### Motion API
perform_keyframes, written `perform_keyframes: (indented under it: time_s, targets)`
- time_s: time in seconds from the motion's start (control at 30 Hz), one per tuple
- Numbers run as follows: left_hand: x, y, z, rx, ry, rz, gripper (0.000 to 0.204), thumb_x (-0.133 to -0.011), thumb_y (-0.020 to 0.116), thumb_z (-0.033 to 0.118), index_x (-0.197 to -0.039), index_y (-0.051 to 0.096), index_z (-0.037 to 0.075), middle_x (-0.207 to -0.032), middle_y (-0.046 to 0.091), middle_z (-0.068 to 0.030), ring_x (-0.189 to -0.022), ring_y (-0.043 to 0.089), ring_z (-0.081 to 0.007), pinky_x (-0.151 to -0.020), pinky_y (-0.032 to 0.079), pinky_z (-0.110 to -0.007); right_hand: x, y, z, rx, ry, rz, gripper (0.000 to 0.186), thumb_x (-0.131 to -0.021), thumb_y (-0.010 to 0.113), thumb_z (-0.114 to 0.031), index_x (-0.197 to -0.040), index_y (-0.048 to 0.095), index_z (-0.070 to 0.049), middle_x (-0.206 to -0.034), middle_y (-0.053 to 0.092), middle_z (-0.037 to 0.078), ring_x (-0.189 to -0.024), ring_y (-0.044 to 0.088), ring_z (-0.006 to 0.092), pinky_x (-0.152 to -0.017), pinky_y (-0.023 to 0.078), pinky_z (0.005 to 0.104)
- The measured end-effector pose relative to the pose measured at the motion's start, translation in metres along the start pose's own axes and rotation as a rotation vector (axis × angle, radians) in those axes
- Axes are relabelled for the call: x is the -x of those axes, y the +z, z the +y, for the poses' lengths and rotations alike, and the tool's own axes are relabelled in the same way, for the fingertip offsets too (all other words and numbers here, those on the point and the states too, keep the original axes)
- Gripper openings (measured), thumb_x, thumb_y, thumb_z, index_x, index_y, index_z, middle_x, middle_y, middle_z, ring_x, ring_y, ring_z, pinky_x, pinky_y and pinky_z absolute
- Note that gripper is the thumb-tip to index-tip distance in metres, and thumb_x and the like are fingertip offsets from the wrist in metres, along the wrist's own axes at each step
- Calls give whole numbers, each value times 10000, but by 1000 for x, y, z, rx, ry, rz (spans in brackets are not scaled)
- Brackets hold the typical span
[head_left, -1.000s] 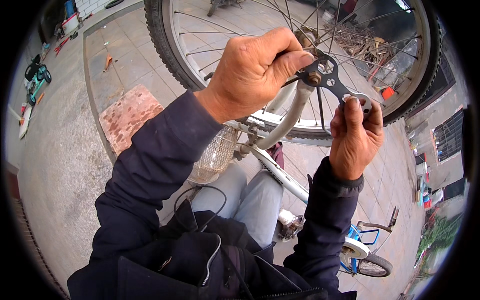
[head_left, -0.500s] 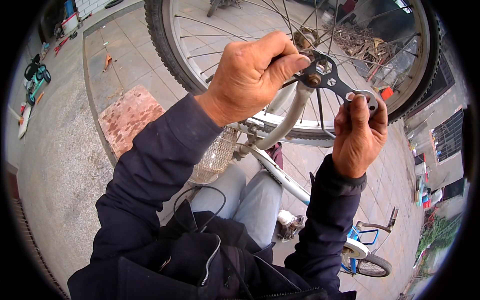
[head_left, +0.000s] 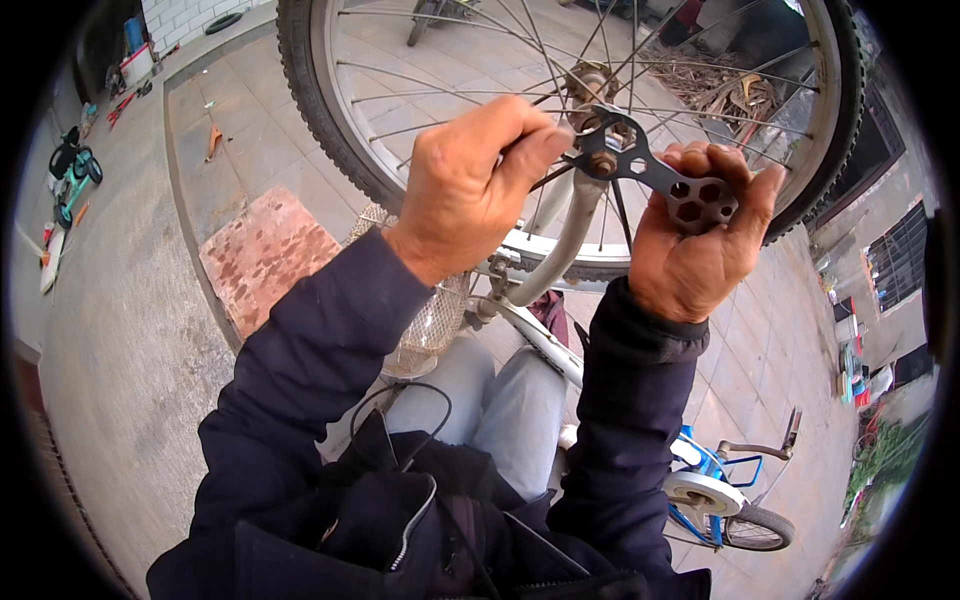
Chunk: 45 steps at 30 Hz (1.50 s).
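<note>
A dark flat multi-hole wrench (head_left: 655, 172) lies across the axle nut (head_left: 602, 163) at the end of a bicycle's pale fork (head_left: 572, 225). Its wide head is at the nut, and its other end, with hexagonal holes, rests in my right hand (head_left: 695, 240). Those fingers curl behind the wrench while the thumb stands away from it. My left hand (head_left: 470, 185) is closed in a pinch at the left tip of the wrench head; the fingertips partly hide the contact. Behind both hands stands the spoked wheel (head_left: 312, 105) with its black knobbly tyre, its hub (head_left: 592, 85) just above the wrench.
A wire basket (head_left: 430, 325) hangs by my knees, near a loose black cable (head_left: 445, 395). A reddish stone slab (head_left: 265, 255) lies on the paving at left. At lower right is a blue bicycle (head_left: 705, 490); a small green bike (head_left: 72, 180) stands far left.
My right hand has turned from a thumb-on-top pinch to cradling the wrench's end, thumb lifted off. My left hand has slid left to the head's tip. The view has shifted slightly.
</note>
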<state>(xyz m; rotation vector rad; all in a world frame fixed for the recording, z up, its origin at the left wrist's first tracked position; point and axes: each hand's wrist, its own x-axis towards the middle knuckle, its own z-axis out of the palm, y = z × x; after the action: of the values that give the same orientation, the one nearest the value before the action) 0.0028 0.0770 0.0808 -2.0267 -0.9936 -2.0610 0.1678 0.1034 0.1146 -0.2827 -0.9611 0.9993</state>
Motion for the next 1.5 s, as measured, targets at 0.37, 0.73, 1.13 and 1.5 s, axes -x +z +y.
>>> perform_keyframes:
  time_s: [0.37, 0.73, 1.13, 1.5]
  targets:
    - [27, -6, -10, -21, -263, -435, 269, -875, 666, 225, -903, 590, -31, -707, 612, -117, -582, 600, -180, -545, 475, -278, -11, -3, 2, -441, -45, -182, 541, -960, 398, -520, -817, 659, -67, -632, 573, 61, -565, 545, 243, -565, 462, 426]
    - [46, -1, 10, -258, 80, -62, 344, -722, 733, 49, -1018, 574, -26, -1003, 622, -151, -944, 640, -318, -797, 523, -373, -23, -15, 3, -517, -58, -523, 565, -999, 287, -493, -948, 652, -65, -707, 578, 58, -613, 512, 211, -594, 467, 400]
    - [78, 46, 40, 53, -455, -5, 411, -795, 679, 37, -1141, 476, -51, -1202, 509, -202, -1079, 568, -274, -935, 454, -386, -21, -7, -1, -437, -64, -555, 493, -997, 334, -437, -934, 635, -51, -719, 574, 57, -612, 492, 193, -603, 444, 371]
    - [74, 65, 22, -80, -382, 3, 423, -739, 744, 94, -1080, 530, -37, -888, 600, -163, -747, 616, -318, -628, 490, -372, -18, -5, -7, -374, -39, -531, 405, -989, 421, -383, -895, 641, -57, -697, 559, 25, -597, 466, 154, -598, 425, 326]
